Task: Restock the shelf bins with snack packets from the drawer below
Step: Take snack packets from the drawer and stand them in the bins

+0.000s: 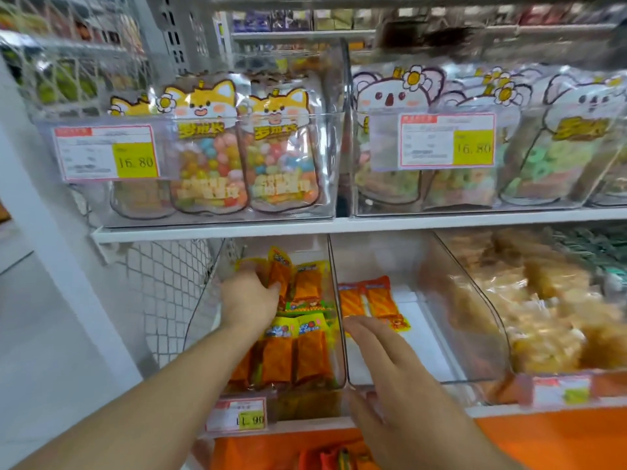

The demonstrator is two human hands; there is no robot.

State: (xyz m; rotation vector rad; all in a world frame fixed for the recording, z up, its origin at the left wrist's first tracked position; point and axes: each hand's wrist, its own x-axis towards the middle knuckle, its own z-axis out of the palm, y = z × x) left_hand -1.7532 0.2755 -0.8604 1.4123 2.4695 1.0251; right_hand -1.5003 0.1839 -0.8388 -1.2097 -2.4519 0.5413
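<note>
Two clear bins sit side by side on the lower shelf. The left bin (334, 266) is packed with orange snack packets (291, 357). My left hand (249, 300) reaches deep into it and grips upright orange packets (280, 274) at the back. The middle bin (424, 337) holds only two orange packets (368, 300) lying on its white floor. My right hand (383, 364) hovers over this bin's front with fingers straight, holding nothing. Below the shelf edge, the orange drawer (543, 442) shows packets (339, 459) at the bottom of the view.
A third clear bin (475, 300) at the right is piled with golden-brown snacks. The upper shelf (217, 230) carries clear bins of cartoon candy bags with price cards. White mesh (166, 286) and a white post stand at the left.
</note>
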